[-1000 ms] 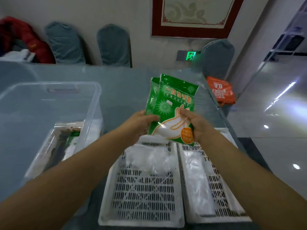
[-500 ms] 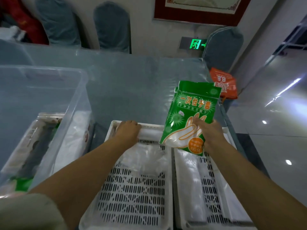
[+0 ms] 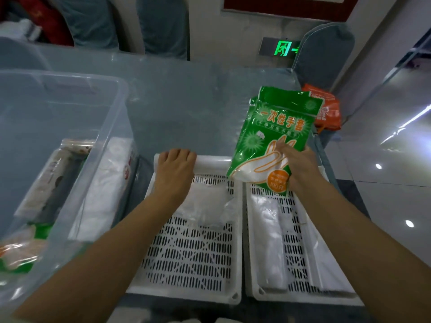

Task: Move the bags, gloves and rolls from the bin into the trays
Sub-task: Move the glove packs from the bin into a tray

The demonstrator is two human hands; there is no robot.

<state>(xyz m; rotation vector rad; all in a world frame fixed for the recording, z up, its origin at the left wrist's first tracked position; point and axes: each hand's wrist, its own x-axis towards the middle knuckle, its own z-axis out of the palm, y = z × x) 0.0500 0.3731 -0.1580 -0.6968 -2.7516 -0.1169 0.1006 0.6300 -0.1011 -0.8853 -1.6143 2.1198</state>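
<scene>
Left hand (image 3: pixel 175 164) now grips a white roll (image 3: pixel 210 164); right hand (image 3: pixel 297 169) holds upright glove packs (image 3: pixel 275 136).

Dim, bluish indoor light overall. Bright glare streaks and spots on the glossy floor (image 3: pixel 394 145) at right. Green glow from the exit sign (image 3: pixel 283 48). Soft, smeared detail; wide-angle bending toward edges; bin (image 3: pixel 70 94) blurred at lower left.
</scene>
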